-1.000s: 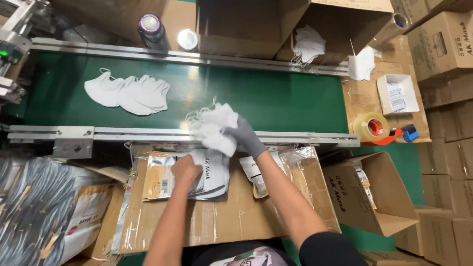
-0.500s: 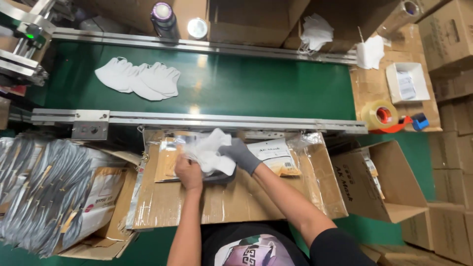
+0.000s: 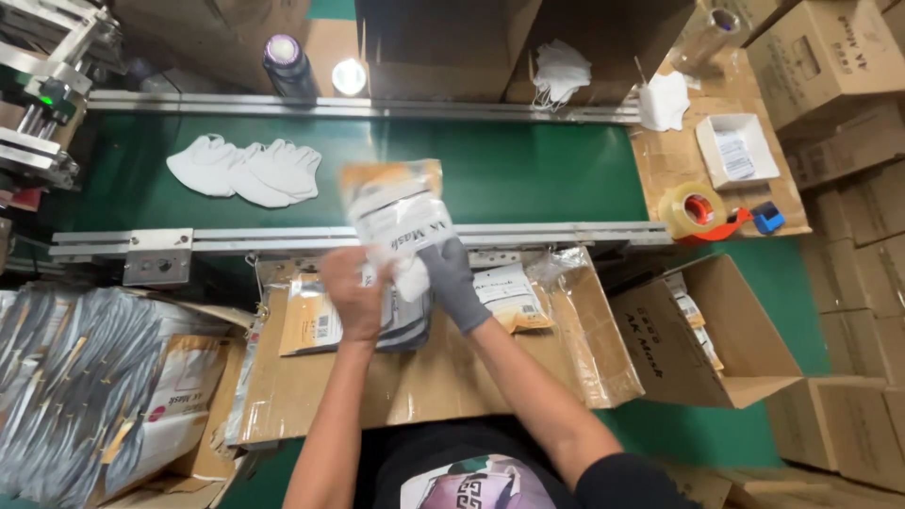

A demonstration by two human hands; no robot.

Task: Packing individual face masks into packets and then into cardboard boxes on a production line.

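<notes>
Plastic mask pouch gripped by both hands: bare left, grey-gloved right.

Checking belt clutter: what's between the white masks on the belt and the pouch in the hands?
Head view: only bare green belt between the white masks and the held pouch.

Both hands hold a printed pouch upright just over the near rail of the green conveyor belt: the bare left hand grips its lower edge and the grey-gloved right hand its right side. On the belt, left of the pouch, lie white masks. Beyond the belt's right end sits a tape roll.
</notes>
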